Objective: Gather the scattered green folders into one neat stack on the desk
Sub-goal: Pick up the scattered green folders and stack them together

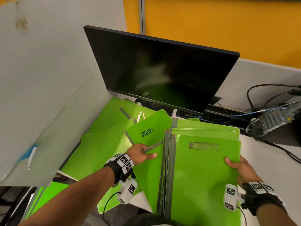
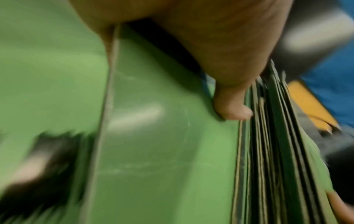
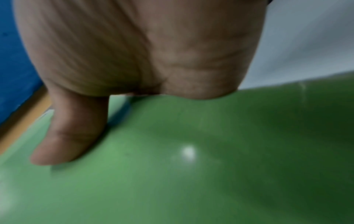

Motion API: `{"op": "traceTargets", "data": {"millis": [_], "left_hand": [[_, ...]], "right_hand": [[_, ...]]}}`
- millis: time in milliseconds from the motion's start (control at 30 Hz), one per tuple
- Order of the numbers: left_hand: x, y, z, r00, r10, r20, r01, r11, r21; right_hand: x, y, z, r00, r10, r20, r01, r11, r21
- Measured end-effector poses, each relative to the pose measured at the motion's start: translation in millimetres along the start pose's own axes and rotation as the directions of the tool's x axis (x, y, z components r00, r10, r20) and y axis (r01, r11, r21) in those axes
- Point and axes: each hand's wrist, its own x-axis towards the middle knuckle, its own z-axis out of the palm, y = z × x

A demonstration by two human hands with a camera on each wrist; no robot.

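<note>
Nearest, the right hand [image 1: 242, 168] holds the gathered bundle of flat green card folders with grey taped spines [image 1: 203, 168] by its right edge: thumb [image 3: 70, 136] lies flat on the top cover, the other fingers are hidden underneath, presumably curled under. The bundle overhangs the white desk [image 1: 268, 160] front edge toward the person, long axis running near-to-far, spines on its left side.

Just left of the spines, the left hand [image 1: 140, 154] pinches a loose green folder with a black scribbled mark [image 1: 146, 141] at its grey taped spine, thumb on top pointing right toward the bundle. The left wrist view is blurred but shows a fingertip [image 2: 233, 109] touching the stacked spine edges, so the loose folder is right against the bundle's left side. It lies skewed, long axis tilted off the bundle's.

Key relation: the loose folder sits directly left of the bundle and the left hand already has it, so the likely next move is a short rightward carry onto the bundle plus a twist to line up the spines.

Farther left and back, more scattered green folders [image 1: 104, 141] overlap in the corner, well apart from the right hand, nearer the left. Behind them a black flat monitor [image 1: 162, 70]; far right, tangled cables [image 1: 260, 111].
</note>
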Motion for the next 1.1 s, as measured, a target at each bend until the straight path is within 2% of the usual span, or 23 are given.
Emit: {"op": "traceTargets", "data": {"millis": [133,200,300,400,467,567,700,800,833,900,1000,1100], "left_hand": [[-7,-43,9,0.99,0.059,-0.126,-0.082,0.978,-0.19],[-12,-55,10,0.985,0.039,-0.165,-0.081,0.963,-0.256],[-15,-66,10,0.95,-0.179,-0.256,0.074,0.925,-0.373],[-12,-62,17,0.853,-0.409,-0.324,0.264,0.874,-0.409],[-10,-48,23,0.809,-0.49,-0.326,0.312,0.827,-0.468],[-1,-23,35,0.788,-0.543,-0.291,0.351,0.784,-0.513],[5,-6,41,0.817,-0.527,-0.232,0.35,0.774,-0.527],[7,-6,37,0.894,-0.44,-0.089,0.253,0.659,-0.708],[8,-5,36,0.906,-0.417,-0.072,0.228,0.624,-0.747],[6,0,38,0.908,-0.404,-0.109,0.172,0.598,-0.783],[0,8,50,0.921,-0.339,-0.193,0.067,0.625,-0.778],[-4,14,59,0.922,-0.286,-0.263,-0.042,0.6,-0.799]], "right_hand": [[0,2,-10,0.999,-0.015,-0.05,0.016,1.0,0.011],[2,-2,-9,0.997,-0.036,-0.071,0.037,0.999,0.003],[4,-13,-7,0.996,-0.066,-0.053,0.069,0.996,0.065],[5,-21,-4,0.993,-0.11,-0.03,0.113,0.985,0.127],[7,-23,-4,0.991,-0.124,-0.04,0.129,0.978,0.163],[8,-22,-6,0.991,-0.121,-0.062,0.129,0.978,0.164],[7,-27,-8,0.991,-0.13,-0.025,0.132,0.98,0.152],[11,-33,-4,0.994,-0.107,0.024,0.104,0.988,0.111],[13,-34,-2,0.994,-0.105,0.024,0.102,0.99,0.096],[16,-35,1,0.993,-0.103,0.053,0.098,0.991,0.093],[21,-33,7,0.994,-0.085,0.063,0.08,0.994,0.077],[23,-33,18,0.996,-0.067,0.052,0.064,0.996,0.058]]}}
